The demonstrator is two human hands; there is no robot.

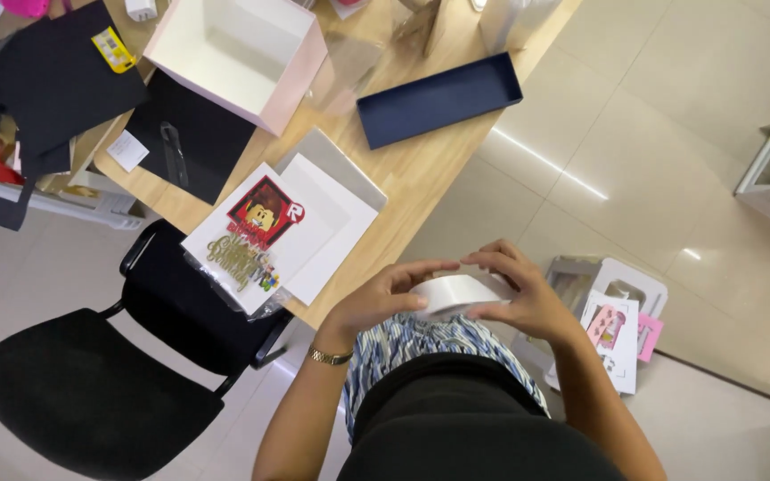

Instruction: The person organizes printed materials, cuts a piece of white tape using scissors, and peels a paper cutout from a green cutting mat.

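Both my hands hold a white roll of tape (453, 294) in front of my body, just off the table's near edge. My left hand (383, 297) grips its left side, with fingers curled over the top. My right hand (523, 292) cups the right side, fingertips picking at the roll's upper rim. A gold watch sits on my left wrist (329, 357). On the wooden table (421, 169) close by lies a white card (265, 233) with a cartoon figure cutout and gold lettering, in a clear sleeve.
A pink open box (238, 55), a dark blue shallow lid (438, 98) and black sheets (55, 76) lie on the table. A black chair (100, 374) stands at the left. White cardboard boxes (612, 321) lie on the tiled floor at the right.
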